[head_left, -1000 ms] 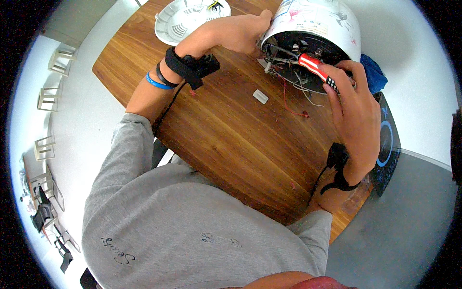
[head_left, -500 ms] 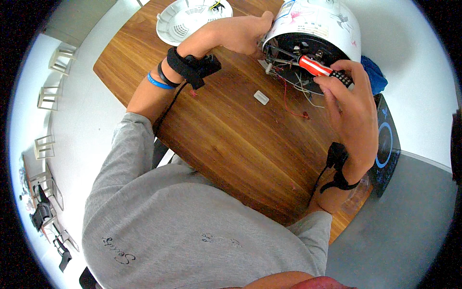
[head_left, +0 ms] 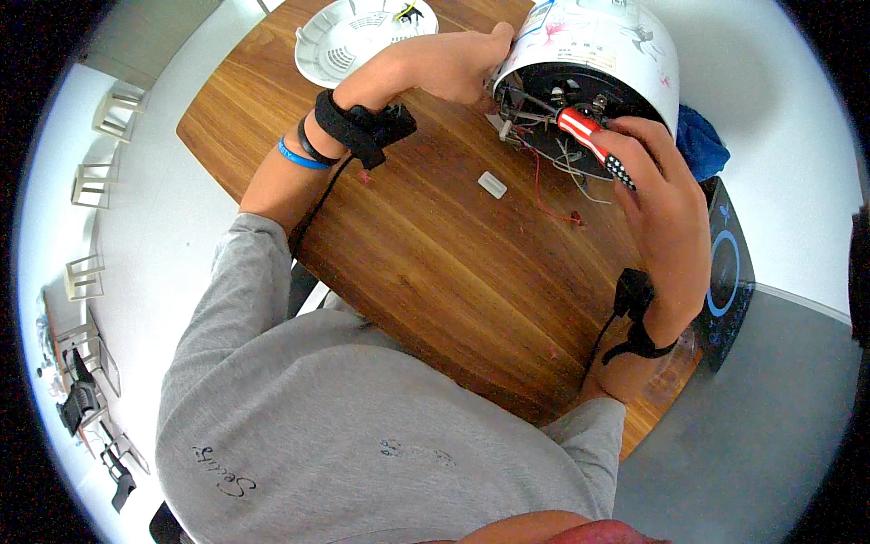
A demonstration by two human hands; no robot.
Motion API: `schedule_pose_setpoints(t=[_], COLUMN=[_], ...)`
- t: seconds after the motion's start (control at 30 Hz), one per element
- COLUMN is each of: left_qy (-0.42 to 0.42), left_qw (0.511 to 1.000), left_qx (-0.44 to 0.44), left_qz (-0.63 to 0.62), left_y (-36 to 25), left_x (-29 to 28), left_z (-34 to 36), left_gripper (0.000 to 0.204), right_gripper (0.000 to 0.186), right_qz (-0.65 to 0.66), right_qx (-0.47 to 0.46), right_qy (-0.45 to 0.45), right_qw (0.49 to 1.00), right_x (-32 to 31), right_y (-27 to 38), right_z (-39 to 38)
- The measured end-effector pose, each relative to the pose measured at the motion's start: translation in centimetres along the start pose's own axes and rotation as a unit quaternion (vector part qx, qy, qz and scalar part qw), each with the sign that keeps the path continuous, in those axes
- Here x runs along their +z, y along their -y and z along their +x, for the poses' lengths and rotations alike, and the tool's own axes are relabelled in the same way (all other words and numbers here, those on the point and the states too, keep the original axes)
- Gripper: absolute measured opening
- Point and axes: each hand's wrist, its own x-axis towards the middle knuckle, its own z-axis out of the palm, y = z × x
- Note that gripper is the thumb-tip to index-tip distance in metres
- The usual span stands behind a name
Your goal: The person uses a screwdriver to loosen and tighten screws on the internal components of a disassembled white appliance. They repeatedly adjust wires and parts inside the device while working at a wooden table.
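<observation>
A white cylindrical appliance lies on its side at the table's upper right, its dark underside open with metal fittings and loose wires. My left hand grips its left rim, fingertips partly hidden. My right hand is closed around a screwdriver with a red-and-white striped, black-spotted handle; its shaft points left into the underside, where the tip is hard to make out. A small white rectangular piece lies below the appliance on the wooden table.
A round white vented cover with a small yellow-wired part lies at the upper left. A blue cloth and a black panel with a blue ring are at the right, beside a white wall. Chairs stand along the left.
My right fingers have shifted on the screwdriver handle, which turned and now shows its stripes and spots at a different angle. My left hand and the appliance stay nearly in place.
</observation>
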Motion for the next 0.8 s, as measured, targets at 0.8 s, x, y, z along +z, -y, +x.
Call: schedule_pose_setpoints(t=[0.8], left_qy=[0.023], left_qw=[0.999], left_qx=[0.0], left_qz=[-0.034], left_y=[0.2], left_x=[-0.7], left_z=[-0.5], left_gripper=[0.083], right_gripper=[0.025], right_qz=[0.048], right_qx=[-0.012], right_qy=[-0.015], right_qw=[0.999], right_x=[0.8], right_y=[-0.1], right_z=[0.0])
